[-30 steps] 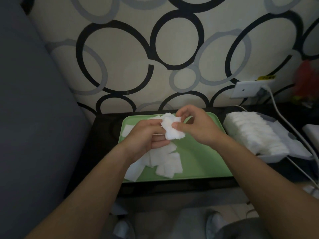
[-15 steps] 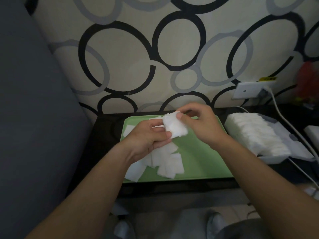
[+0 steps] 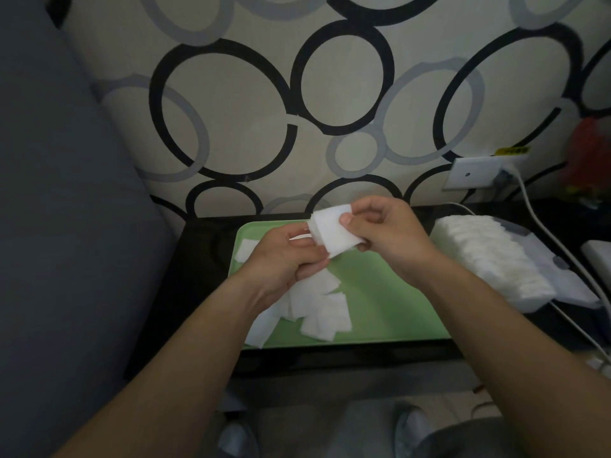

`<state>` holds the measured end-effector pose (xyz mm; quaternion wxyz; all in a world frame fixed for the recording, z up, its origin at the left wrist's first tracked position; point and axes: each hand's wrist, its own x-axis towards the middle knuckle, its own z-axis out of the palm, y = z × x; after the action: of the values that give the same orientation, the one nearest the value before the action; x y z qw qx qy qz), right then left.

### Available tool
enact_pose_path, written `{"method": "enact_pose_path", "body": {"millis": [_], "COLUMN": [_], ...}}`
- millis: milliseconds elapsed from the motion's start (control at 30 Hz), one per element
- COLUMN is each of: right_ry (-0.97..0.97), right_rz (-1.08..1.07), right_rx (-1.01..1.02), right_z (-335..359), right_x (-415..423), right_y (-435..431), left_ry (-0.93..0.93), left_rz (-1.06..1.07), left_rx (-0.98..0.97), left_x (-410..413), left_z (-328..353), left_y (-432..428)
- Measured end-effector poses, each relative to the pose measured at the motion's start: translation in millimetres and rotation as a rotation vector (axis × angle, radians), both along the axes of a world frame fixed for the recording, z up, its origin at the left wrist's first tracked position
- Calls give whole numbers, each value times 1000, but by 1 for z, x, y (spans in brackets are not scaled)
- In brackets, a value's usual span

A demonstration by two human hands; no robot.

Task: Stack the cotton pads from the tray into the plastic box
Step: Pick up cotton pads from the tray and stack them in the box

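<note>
Above the green tray (image 3: 380,312), the right grip (image 3: 386,233) pinched a stack of cotton pads (image 3: 332,234), thumb on top, while the left grip (image 3: 281,261), fingers curled, held its edge.

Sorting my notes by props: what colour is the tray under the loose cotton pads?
Light green tray, seen best in the head view, the only one.

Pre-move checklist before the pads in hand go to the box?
1. Grip on held stack: ok, right hand pinches it, left hand holds its lower edge.
2. Stack edges squared: cannot tell.
3. Path to plastic box: ok, nothing in between.
4. Room in box: cannot tell, row of pads fills most of the visible part.
5. Pads off the tray: not ok, loose pads lie on it.
</note>
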<state>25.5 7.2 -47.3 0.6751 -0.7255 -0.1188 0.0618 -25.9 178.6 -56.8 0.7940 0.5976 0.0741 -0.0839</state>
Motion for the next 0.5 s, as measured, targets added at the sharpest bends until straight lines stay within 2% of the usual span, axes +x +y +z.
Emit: {"method": "enact_pose_path", "body": {"millis": [200, 500], "right_ry": [-82, -134], "right_rz": [-53, -109], "right_rx": [-139, -172], "right_z": [-4, -10], "right_x": [-1, 0], "right_y": [0, -13], "left_ry": [-21, -14], "left_rz": [-45, -60], "left_rx": [1, 35], "left_x": [-1, 2], "left_z": [1, 1], "left_y": [-4, -20]}}
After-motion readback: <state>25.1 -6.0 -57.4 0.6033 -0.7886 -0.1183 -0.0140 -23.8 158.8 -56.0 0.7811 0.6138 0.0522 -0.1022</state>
